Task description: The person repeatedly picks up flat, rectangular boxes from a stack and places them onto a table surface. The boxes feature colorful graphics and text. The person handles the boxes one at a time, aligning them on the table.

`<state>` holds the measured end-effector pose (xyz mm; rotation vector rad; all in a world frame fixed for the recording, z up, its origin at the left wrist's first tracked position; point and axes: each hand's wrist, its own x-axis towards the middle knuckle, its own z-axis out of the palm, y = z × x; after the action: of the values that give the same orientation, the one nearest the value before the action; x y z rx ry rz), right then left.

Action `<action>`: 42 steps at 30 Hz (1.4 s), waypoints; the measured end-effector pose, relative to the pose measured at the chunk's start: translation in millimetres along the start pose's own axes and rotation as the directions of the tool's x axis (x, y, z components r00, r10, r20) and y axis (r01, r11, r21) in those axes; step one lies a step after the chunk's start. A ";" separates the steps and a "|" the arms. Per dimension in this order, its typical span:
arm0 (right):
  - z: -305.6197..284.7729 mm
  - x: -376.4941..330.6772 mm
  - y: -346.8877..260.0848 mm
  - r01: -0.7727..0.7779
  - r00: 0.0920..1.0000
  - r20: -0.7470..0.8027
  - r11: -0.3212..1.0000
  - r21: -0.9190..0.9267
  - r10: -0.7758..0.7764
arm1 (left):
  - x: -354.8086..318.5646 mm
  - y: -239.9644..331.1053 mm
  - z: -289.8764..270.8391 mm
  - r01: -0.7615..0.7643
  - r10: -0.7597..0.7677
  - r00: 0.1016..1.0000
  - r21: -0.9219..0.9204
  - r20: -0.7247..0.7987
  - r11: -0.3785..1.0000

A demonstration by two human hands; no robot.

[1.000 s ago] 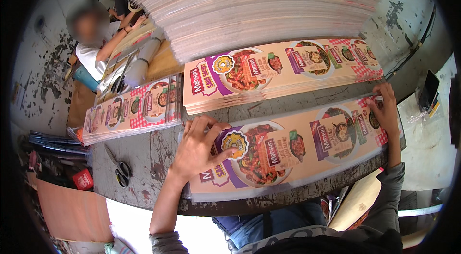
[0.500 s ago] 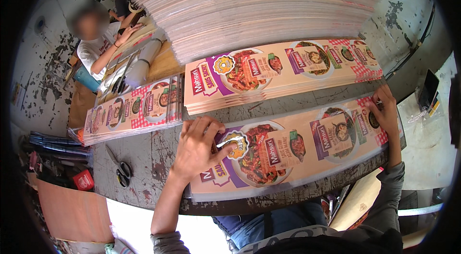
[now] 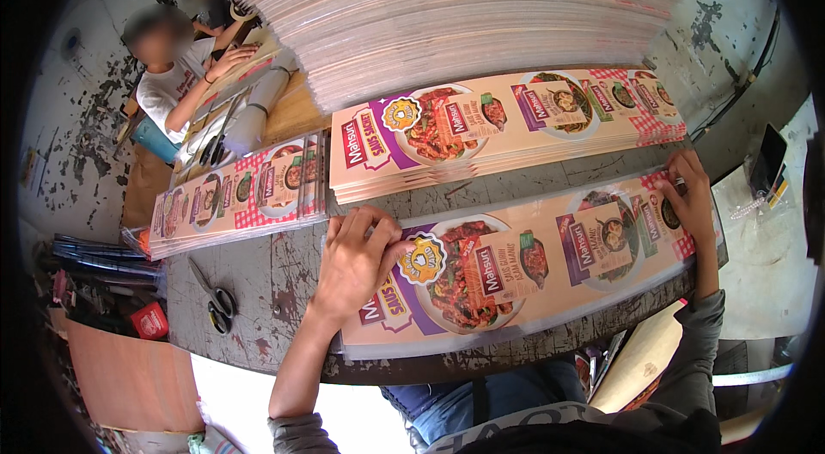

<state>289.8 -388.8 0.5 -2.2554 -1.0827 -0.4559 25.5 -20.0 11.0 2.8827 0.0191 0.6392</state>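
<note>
A long printed card strip (image 3: 550, 269) with food pictures lies in a clear plastic sleeve (image 3: 516, 335) on the dark table before me. At its left end is my left hand (image 3: 352, 261), fingers curled at the far edge and thumb beside a yellow badge on the print. My right hand (image 3: 689, 196) is closed around the far right corner, thumb on the face. How the fingertips grip underneath is hidden. Just beyond lies a stack of matching strips (image 3: 498, 132).
Behind rises a tall stack of sleeved sheets (image 3: 481, 7). Shorter-looking printed strips (image 3: 232, 196) are piled at left, with scissors (image 3: 215, 299) nearer me. Worn table (image 3: 258, 282) shows around them. A co-worker (image 3: 176, 85) sits at the far left, another person behind.
My left thumb has drawn back left from over the yellow badge, which now shows whole. The glare there is gone. My right hand has hardly moved.
</note>
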 end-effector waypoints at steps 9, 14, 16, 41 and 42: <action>-0.8 0.4 0.0 -0.006 1.000 0.007 1.000 -0.007 0.006 | -1.7 -0.6 3.9 -0.009 0.010 0.999 0.016 -0.042 1.000; 0.1 0.4 0.6 -0.008 1.000 0.014 0.999 -0.036 0.008 | -0.5 -0.2 5.1 -0.014 0.014 0.997 0.005 -0.077 1.000; 0.6 0.0 1.4 -0.014 1.000 0.016 0.999 -0.030 0.015 | -0.5 -0.5 5.9 -0.021 0.021 0.995 0.002 -0.095 1.000; 0.7 -0.6 4.5 0.026 1.000 -0.005 1.000 0.009 -0.026 | -6.8 -42.3 -36.5 0.130 -0.096 0.988 -0.325 0.119 0.937; 1.5 -0.8 4.0 0.019 1.000 -0.004 1.000 0.017 -0.019 | -7.5 -41.7 -35.8 0.136 -0.108 0.989 -0.328 0.103 0.935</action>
<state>292.5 -390.3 -2.6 -2.2308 -1.1029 -0.4570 4.8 27.1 31.9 2.5528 0.0707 0.4479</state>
